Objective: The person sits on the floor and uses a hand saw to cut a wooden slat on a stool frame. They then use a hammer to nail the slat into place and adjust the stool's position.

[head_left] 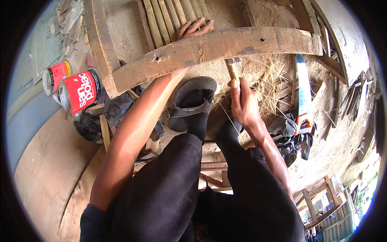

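A long rough wooden plank (225, 48) runs across the upper middle, joined at its left end to another wooden beam (98, 36). My left hand (195, 28) reaches under and past the plank and rests, fingers spread, on a row of bamboo slats (169, 20). My right hand (242, 101) grips the wooden handle of a hammer (232, 68), whose head sits just below the plank's lower edge. My legs in black trousers fill the lower middle, and one foot wears a dark sandal (191, 103).
Two red-and-white tin cans (78, 90) lie on their sides at the left, beside dark crumpled cloth (115, 109). A hand saw (304, 92) with a blue blade lies at the right among dry straw. Wood offcuts and frame pieces lie around on sandy ground.
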`<state>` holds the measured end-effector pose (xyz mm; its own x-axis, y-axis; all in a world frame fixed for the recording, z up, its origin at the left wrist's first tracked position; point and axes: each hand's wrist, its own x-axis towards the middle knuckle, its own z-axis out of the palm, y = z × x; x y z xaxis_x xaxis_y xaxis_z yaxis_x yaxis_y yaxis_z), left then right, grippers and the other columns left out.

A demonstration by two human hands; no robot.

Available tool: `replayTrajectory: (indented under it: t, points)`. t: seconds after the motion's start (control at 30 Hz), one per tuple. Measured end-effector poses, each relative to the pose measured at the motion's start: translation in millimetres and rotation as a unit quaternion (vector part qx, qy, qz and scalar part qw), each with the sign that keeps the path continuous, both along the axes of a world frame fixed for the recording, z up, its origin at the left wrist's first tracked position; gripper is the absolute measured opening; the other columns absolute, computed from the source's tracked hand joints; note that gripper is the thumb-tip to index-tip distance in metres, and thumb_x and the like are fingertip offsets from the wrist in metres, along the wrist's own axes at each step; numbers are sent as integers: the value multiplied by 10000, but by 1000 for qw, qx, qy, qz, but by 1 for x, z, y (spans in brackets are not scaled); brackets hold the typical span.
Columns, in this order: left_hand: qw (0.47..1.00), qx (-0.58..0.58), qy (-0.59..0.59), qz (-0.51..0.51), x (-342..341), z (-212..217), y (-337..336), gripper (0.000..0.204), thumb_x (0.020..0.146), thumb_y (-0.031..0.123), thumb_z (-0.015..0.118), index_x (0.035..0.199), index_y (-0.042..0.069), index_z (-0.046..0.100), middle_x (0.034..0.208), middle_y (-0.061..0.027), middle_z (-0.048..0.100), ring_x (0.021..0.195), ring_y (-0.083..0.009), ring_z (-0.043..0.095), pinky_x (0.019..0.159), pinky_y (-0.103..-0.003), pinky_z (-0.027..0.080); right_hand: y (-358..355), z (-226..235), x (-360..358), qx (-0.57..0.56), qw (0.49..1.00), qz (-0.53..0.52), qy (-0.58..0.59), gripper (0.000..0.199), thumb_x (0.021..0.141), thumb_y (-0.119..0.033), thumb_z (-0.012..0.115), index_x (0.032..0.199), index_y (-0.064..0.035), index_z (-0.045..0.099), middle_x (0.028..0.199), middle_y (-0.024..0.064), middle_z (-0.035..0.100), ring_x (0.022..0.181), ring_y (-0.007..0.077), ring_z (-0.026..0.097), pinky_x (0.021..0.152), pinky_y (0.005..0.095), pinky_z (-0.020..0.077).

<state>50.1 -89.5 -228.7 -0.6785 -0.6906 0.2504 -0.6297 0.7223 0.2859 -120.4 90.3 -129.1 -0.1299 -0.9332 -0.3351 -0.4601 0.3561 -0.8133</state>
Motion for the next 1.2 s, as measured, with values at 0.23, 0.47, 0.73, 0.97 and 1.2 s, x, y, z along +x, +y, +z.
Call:
replayTrajectory:
  t: [0.23,0.47,0.73,0.97,1.2]
  points:
    - [998,38,52,10,-2,0,5,480,890,255,693,1358,208,594,1458,28,539,1406,-187,425,1185,-440,334,7,2,2,-18,999,-32,-29,367,1080,-304,400,1034,9,585,619,97,533,542,200,559,541,359,440]
    - [997,7,70,-25,-4,5,4,460,905,245,678,1356,217,597,1434,34,564,1399,-183,435,1187,-433,330,13,-2,-4,-50,996,-57,-51,455,1081,-384,374,1012,14,584,617,46,512,545,161,513,527,319,417]
    - [996,27,82,7,-3,3,4,430,878,227,689,1304,203,635,1407,33,588,1377,-175,461,1149,-410,380,12,-10,-4,-69,996,-36,-31,384,1079,-307,387,1017,14,589,611,51,510,508,153,503,494,312,402]
    - [999,5,26,37,-2,-6,2,424,861,228,707,1278,182,649,1385,16,604,1363,-193,479,1141,-415,386,0,-9,-2,23,1000,-5,-16,277,1053,-241,442,959,15,491,637,257,567,609,469,605,546,492,445]
    - [999,-6,47,-5,-3,4,2,447,865,223,703,1305,200,633,1401,18,591,1379,-194,462,1157,-431,367,3,-11,4,23,1000,-17,-6,325,1064,-276,444,976,28,521,643,242,591,631,453,625,555,483,456]
